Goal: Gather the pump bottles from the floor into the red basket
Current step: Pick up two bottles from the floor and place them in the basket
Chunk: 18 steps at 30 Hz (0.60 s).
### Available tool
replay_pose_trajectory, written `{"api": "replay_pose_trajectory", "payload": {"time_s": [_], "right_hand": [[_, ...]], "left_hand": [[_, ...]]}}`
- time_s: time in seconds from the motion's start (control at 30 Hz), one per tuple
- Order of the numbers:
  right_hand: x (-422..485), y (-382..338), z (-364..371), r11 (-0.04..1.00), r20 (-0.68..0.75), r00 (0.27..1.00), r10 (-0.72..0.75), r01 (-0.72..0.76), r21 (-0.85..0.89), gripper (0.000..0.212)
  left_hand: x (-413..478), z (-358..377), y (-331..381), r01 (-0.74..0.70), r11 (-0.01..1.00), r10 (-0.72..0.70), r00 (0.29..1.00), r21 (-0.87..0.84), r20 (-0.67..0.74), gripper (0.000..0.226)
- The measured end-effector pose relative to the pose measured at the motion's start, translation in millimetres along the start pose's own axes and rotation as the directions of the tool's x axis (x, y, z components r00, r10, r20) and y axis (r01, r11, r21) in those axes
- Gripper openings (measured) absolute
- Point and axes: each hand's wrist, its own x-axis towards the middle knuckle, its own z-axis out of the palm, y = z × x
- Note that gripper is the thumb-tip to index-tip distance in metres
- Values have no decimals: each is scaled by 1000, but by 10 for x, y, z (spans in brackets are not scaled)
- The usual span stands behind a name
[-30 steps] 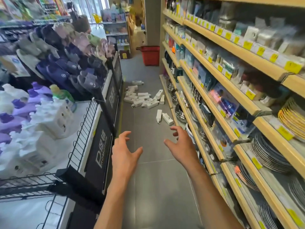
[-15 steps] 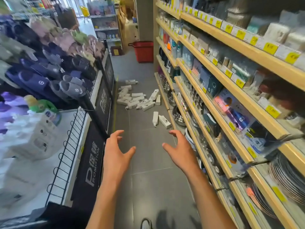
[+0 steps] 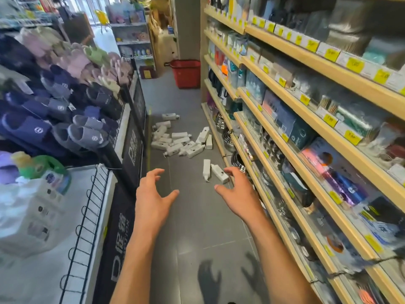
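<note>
Clearly the left hand (image 3: 153,194) and right hand (image 3: 238,191) hover spread, empty; pump bottles (image 3: 182,143) look light, rigid, so grasp bodies, not pumps.

White pump bottles (image 3: 180,141); red basket (image 3: 186,73); grey floor (image 3: 197,216); yellow price tags (image 3: 352,65).

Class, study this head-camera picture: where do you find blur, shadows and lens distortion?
In the head view, motion blur smears the slippers and the goods on the right shelves, worst toward the edges; the pump bottles mid-aisle look sharper; the left hand and right hand cast soft shadows on the floor; the wide lens slightly bows shelf lines.
</note>
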Motion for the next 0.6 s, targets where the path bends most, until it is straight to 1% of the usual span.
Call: {"api": "replay_pose_trajectory", "payload": {"time_s": [0.17,0.3,0.53,0.6], "right_hand": [[632,26,46,997,2,997,71,-71,-29,45],[1214,50,-18,995,-22,995,94,-94,-13,47],[2131,25,-83,995,-5,996,94,-93,37,52],[2346,33,-42,994,14,995,97,-98,39,51]], "left_hand": [[643,178,37,-19,997,19,1000,69,0,68],[1143,381,166,-45,991,46,999,123,0,70],[1848,641,364,-46,983,44,999,179,16,73],[2020,676,343,-24,979,22,1000,200,9,76]]}}
